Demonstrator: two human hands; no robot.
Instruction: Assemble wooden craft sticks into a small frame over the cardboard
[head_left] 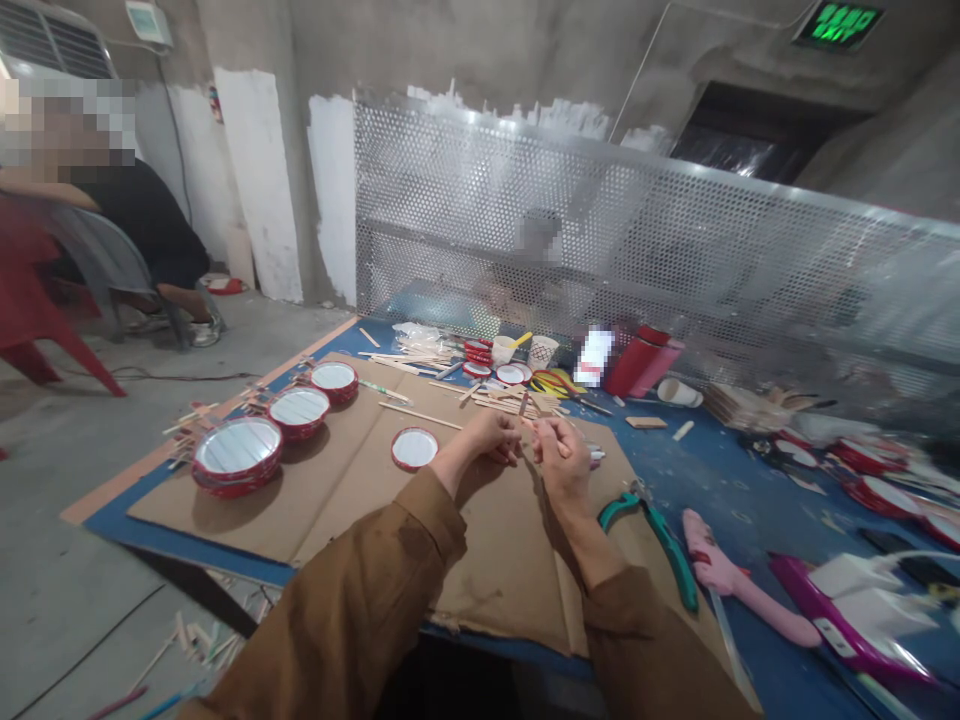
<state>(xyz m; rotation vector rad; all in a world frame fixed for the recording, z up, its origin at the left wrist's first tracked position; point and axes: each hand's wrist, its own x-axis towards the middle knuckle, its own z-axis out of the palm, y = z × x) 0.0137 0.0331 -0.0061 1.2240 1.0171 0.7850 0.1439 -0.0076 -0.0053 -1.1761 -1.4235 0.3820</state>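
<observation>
My left hand [491,438] and my right hand [561,452] are close together above the cardboard sheet [360,490], fingers curled. Between the right hand's fingertips shows a short thin wooden stick, partly hidden. The left hand's fingers are pinched, and what they hold, if anything, cannot be made out. Left of the hands lies a round red-rimmed disc [415,449] with a pale face. Behind them is a spread of flat wooden sticks [510,398]. Teal-handled pliers [664,540] rest to the right of my right forearm.
Stacked red-rimmed discs [238,450] with sticks stand along the left. A pink glue gun [739,575] and a purple power strip [847,620] lie right. Paper cups [541,351], a phone [595,356] and a red bottle [637,362] stand before a perforated metal screen [465,220].
</observation>
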